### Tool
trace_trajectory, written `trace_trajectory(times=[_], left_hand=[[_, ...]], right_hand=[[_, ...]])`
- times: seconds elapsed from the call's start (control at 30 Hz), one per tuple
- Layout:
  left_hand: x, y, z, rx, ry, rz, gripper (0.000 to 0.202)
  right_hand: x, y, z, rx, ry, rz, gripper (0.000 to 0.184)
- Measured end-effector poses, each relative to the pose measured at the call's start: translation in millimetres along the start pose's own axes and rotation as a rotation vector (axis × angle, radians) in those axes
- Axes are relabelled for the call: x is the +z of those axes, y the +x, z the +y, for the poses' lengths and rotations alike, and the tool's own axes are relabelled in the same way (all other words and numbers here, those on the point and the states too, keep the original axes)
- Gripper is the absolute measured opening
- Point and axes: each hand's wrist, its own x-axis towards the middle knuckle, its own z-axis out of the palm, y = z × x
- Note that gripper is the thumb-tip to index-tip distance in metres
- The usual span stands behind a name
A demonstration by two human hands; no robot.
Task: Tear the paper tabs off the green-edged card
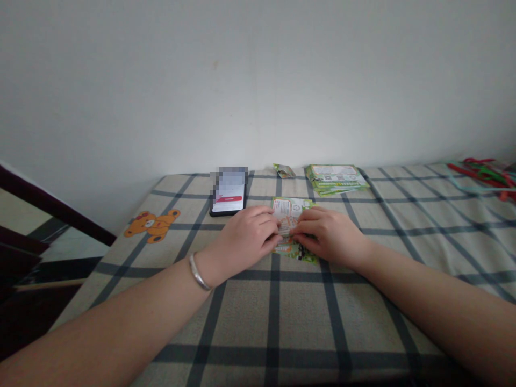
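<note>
A flat green-and-white printed sheet (291, 206) lies on the checked tablecloth between my hands. It looks like packaging card, with small text, orange marks and a round symbol. My left hand (252, 231), a silver bangle at its wrist, has curled fingers at the sheet's left edge. From the right, my right hand (328, 234) pinches the sheet with thumb and fingers near its middle. Fingers cover parts of both sides, and the lower end shows below them.
Behind, a stack of similar green-and-white pieces (336, 177) lies near the wall, with a small green packet (284, 171) beside it. A lit phone (229, 196) lies left of centre. Coloured cords (484, 174) lie far right. A bear picture (152, 226) is on the tablecloth (242, 322).
</note>
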Motion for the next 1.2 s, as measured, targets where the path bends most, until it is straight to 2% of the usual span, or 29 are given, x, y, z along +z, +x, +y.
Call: trace_trajectory(times=[0.2, 0.4, 0.73, 0.97, 1.2], left_hand=[[-0.6, 1.0, -0.1, -0.049, -0.045, 0.004, 0.014], [4.5, 0.9, -3.5, -0.065, -0.022, 0.081, 0.012], [7.0, 3.7, -3.5, -0.084, -0.101, 0.016, 0.007], [4.7, 4.1, -1.4, -0.144, -0.11, 0.001, 0.005], [4.8, 4.6, -2.3, -0.141, -0.099, -0.003, 0.007]], right_hand=[[1.9, 3.2, -0.6, 0.038, 0.062, 0.022, 0.016], [6.6, 5.9, 4.4, 0.077, 0.137, 0.043, 0.019], [9.8, 7.2, 3.8, 0.18, 0.112, 0.057, 0.018], [8.8, 8.3, 0.0, 0.081, 0.072, 0.106, 0.013], [9.8, 6.6, -2.1, 0.137, 0.076, 0.103, 0.011]])
